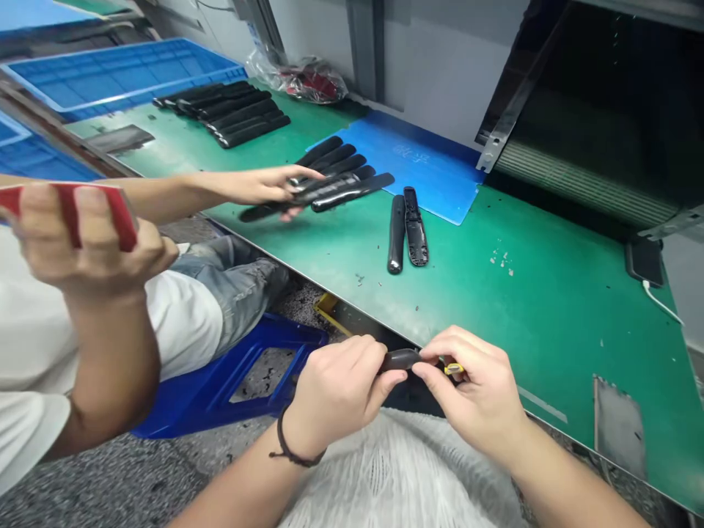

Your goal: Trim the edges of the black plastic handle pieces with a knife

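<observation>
In front of my body, my left hand (346, 378) is wrapped round a slim, glossy black plastic casing (400, 358), mostly hidden in the fist. My right hand (473, 389) meets its free end, fingers closed round a small yellow tool (454, 369). Only the yellow end of that tool shows, so its exact kind is unclear. On the bench ahead lie a closed black casing (395, 235) and, touching it, an opened half-shell (416, 227) with its ribbed inside facing up.
A co-worker at left holds a red block (104, 213); their other hand (258, 183) reaches among black casings (352, 192). More casings (236, 114) lie beyond, near a blue crate (137, 70). A blue sheet (418, 161), a phone (643, 262) and a grey plate (620, 425) rest on the green bench.
</observation>
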### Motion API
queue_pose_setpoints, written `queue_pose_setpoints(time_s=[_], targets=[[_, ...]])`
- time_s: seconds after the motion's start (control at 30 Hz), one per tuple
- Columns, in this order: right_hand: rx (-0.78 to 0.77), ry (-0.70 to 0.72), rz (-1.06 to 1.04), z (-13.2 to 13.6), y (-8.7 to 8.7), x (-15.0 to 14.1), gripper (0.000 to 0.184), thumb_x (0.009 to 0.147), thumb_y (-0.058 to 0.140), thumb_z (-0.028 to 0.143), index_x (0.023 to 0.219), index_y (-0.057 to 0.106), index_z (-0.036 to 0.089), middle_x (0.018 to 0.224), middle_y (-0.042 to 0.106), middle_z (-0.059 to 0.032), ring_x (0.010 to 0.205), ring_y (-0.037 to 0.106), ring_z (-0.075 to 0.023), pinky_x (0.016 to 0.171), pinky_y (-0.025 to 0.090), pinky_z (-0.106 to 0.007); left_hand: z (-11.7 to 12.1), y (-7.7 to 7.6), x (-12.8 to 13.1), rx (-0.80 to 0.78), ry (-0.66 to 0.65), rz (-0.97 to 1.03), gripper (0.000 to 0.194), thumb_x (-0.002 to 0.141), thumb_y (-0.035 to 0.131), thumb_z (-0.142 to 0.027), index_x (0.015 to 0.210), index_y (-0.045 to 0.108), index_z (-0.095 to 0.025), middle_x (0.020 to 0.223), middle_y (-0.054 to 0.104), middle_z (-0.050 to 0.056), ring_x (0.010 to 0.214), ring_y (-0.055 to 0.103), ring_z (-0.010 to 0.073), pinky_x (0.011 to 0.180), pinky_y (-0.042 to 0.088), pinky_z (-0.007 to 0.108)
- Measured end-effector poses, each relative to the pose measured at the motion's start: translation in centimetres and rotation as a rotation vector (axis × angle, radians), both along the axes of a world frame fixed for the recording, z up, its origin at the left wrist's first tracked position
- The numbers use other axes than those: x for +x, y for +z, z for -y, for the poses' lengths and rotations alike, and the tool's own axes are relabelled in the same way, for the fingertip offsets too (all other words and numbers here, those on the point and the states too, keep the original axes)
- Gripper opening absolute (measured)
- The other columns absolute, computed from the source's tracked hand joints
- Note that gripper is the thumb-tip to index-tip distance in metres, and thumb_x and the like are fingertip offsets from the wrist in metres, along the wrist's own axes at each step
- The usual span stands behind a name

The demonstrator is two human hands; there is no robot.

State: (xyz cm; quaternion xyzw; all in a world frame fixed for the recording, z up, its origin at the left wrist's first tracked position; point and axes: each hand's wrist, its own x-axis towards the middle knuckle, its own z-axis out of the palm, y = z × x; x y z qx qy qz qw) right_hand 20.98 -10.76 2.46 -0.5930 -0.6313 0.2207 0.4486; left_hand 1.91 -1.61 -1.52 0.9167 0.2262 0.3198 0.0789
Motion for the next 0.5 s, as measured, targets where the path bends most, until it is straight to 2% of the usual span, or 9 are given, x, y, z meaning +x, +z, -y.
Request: queue_pose_setpoints(time_s=[0.1,0.17,0.23,0.27,0.37,0.43,0.5], targets=[[0.021,0.013,-0.011,-0.8,0.2,0.9,0.005,0.095,0.066,0.018,0.091,0.067,0.02,0.084,0.066,-0.0013,0.073,0.061,-0.0122,0.066,0.049,-0.025,-0.4,0.2,0.6,-0.104,-0.019,0.015,0.032,0.105,0.049,-0.044,0.088,0.056,-0.018,0.07,0.06,0.003,0.058,0.057,0.0174,0.054,0.044,0.031],[0.022,-0.028,-0.003,-1.5,0.5,1.9,0.009,0.096,0.065,0.02,0.088,0.067,0.02,0.081,0.066,-0.001,0.07,0.06,-0.012,0.063,0.048,-0.025,-0.7,0.2,0.5,-0.209,-0.049,-0.008,0.037,0.102,0.055,-0.048,0.114,0.059,-0.013,0.088,0.07,0.008,0.073,0.067,0.0216,0.064,0.055,0.034],[0.006,-0.109,0.03,-2.5,1.0,3.1,0.013,0.097,0.065,0.023,0.084,0.067,0.02,0.079,0.066,-0.001,0.067,0.059,-0.0121,0.06,0.047,-0.026,-1.2,0.0,0.2,-0.279,-0.065,-0.081,0.053,0.1,0.059,-0.043,0.142,0.05,-0.013,0.109,0.071,0.014,0.09,0.072,0.0261,0.076,0.061,0.039],[-0.008,-0.144,0.05,-3.0,1.2,3.9,0.016,0.097,0.066,0.025,0.082,0.067,0.021,0.078,0.067,-0.0009,0.065,0.059,-0.0122,0.059,0.046,-0.026,-1.6,-0.2,0.0,-0.299,-0.067,-0.112,0.055,0.1,0.058,-0.037,0.15,0.044,-0.016,0.116,0.07,0.015,0.093,0.072,0.0262,0.078,0.062,0.04],[-0.061,-0.202,0.112,-4.8,1.5,6.4,0.01,0.095,0.069,0.031,0.09,0.07,0.023,0.08,0.069,-0.0007,0.064,0.059,-0.0131,0.055,0.046,-0.026,-3.3,-0.5,-0.2,-0.371,-0.044,-0.131,0.055,0.102,0.046,-0.017,0.156,0.04,-0.026,0.125,0.067,0.013,0.094,0.072,0.0213,0.08,0.063,0.035],[-0.089,-0.213,0.205,-5.9,1.4,8.6,0.017,0.093,0.071,0.035,0.106,0.071,0.024,0.088,0.07,-0.002,0.069,0.062,-0.0147,0.055,0.047,-0.027,-5.1,-0.7,0.2,-0.39,0.048,-0.073,0.054,0.103,0.045,-0.017,0.156,0.04,-0.027,0.127,0.066,0.012,0.103,0.072,0.0221,0.087,0.062,0.035],[-0.092,-0.243,0.354,-6.8,1.0,11.3,0.025,0.093,0.07,0.038,0.114,0.069,0.023,0.096,0.07,-0.0043,0.077,0.065,-0.0172,0.062,0.05,-0.029,-7.3,-0.8,0.8,-0.357,0.203,-0.009,0.054,0.103,0.048,-0.022,0.157,0.041,-0.026,0.127,0.067,0.013,0.112,0.071,0.0257,0.095,0.061,0.038]])
